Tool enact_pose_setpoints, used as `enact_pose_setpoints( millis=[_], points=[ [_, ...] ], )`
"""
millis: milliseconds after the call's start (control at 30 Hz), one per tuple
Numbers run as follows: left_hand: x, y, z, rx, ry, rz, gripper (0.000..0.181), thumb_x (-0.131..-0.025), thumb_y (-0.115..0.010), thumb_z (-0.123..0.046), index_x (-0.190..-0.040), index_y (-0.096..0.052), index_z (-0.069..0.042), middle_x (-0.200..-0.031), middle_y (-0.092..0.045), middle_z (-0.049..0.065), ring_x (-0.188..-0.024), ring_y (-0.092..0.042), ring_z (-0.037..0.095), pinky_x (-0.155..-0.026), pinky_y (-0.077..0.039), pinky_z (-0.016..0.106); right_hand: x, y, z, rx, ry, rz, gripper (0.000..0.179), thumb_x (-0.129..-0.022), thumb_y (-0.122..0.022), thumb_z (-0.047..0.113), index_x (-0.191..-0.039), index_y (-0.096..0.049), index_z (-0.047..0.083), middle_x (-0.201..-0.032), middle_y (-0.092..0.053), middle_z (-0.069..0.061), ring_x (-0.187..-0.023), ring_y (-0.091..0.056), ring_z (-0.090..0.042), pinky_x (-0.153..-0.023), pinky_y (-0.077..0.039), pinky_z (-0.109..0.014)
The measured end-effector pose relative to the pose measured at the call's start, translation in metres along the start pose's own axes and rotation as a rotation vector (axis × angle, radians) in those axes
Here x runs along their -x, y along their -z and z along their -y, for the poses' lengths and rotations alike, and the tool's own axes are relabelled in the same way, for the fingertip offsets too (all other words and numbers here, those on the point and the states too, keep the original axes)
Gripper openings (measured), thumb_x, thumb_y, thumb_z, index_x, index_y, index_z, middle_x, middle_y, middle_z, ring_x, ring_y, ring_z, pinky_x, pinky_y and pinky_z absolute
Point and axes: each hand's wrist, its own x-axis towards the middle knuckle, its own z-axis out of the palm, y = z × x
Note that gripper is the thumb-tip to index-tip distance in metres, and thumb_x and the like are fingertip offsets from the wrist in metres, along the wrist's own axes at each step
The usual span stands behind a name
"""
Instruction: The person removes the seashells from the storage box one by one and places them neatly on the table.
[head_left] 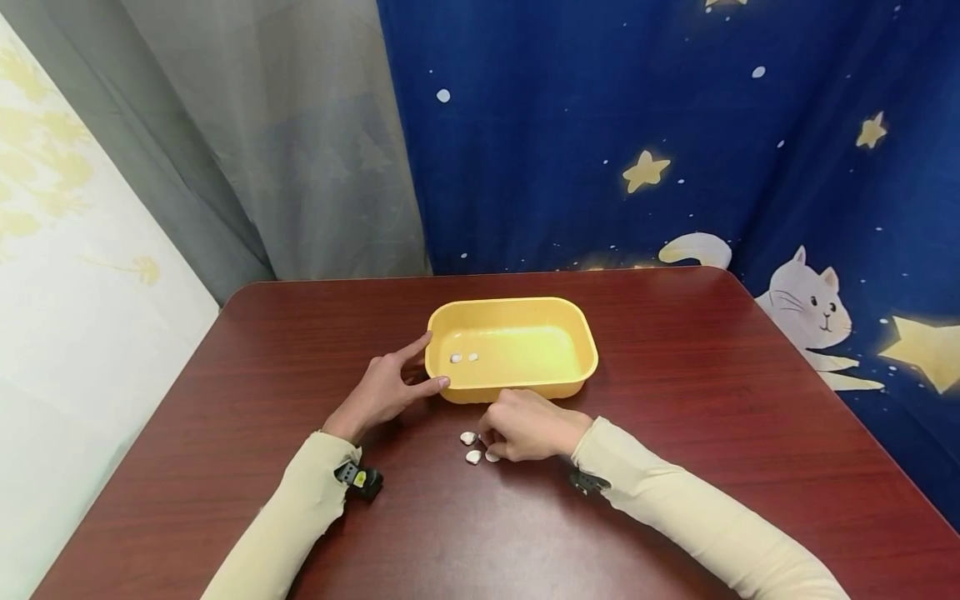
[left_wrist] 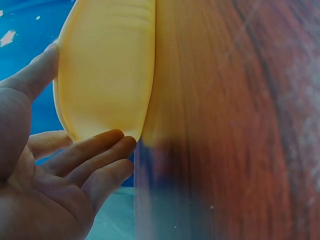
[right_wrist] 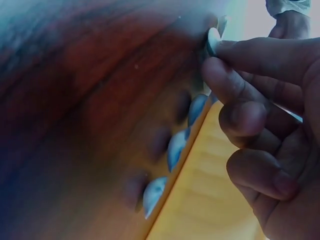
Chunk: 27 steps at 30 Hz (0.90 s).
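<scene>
A yellow plastic basin (head_left: pixel 513 387) stands on the table with two small white shells (head_left: pixel 456 358) inside, near its left end. My left hand (head_left: pixel 384 387) holds that end, the thumb at the near corner of the rim and the index finger farther back; in the left wrist view its other fingers (left_wrist: pixel 102 150) lie along the outer wall. In front of the basin my right hand (head_left: pixel 528 427) has curled fingers and pinches a white shell (right_wrist: pixel 214 41) at the thumb tip, low over the table. Beside it lie white shells (head_left: pixel 468 437), and several show in the right wrist view.
The dark red wooden table (head_left: pixel 300 333) has rounded far corners. Behind it hang a blue star-patterned curtain (head_left: pixel 540 167) and a grey curtain (head_left: pixel 315 167). A black wrist strap device (head_left: pixel 363 481) sits on the left sleeve.
</scene>
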Motion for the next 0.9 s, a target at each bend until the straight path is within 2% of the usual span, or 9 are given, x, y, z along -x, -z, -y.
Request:
enact_pose_setpoints(
  millis=[233, 567, 900],
  points=[
    [0.001, 0.000, -0.001, 0.008, 0.009, 0.005, 0.094, -0.084, -0.076, -0.053, -0.160, -0.028, -0.024, -0.140, -0.064, 0.006, -0.135, -0.057, 0.021, -0.112, -0.046, 0.045, 0.000, 0.000, 0.002, -0.007, -0.024, 0.001, 0.010, -0.084, -0.078, 0.020, -0.076, -0.072, 0.022, -0.063, -0.061, 0.017, -0.055, -0.047, 0.005, -0.051, -0.040, -0.014],
    [0.002, 0.001, -0.001, 0.009, 0.013, 0.000, 0.094, -0.083, -0.076, -0.055, -0.160, -0.029, -0.024, -0.141, -0.064, 0.006, -0.137, -0.055, 0.021, -0.114, -0.044, 0.046, 0.005, 0.005, 0.001, -0.009, -0.016, -0.043, 0.006, -0.085, -0.077, 0.016, -0.081, -0.077, 0.021, -0.066, -0.066, 0.016, -0.058, -0.049, 0.007, -0.054, -0.041, -0.013],
    [0.002, 0.000, 0.000, 0.008, 0.005, -0.005, 0.094, -0.084, -0.075, -0.055, -0.160, -0.029, -0.023, -0.140, -0.064, 0.006, -0.138, -0.054, 0.022, -0.114, -0.044, 0.046, 0.006, 0.032, -0.002, -0.014, 0.001, -0.093, 0.007, -0.086, -0.075, 0.019, -0.079, -0.076, 0.020, -0.066, -0.065, 0.015, -0.061, -0.053, 0.004, -0.059, -0.047, -0.017]
  ],
)
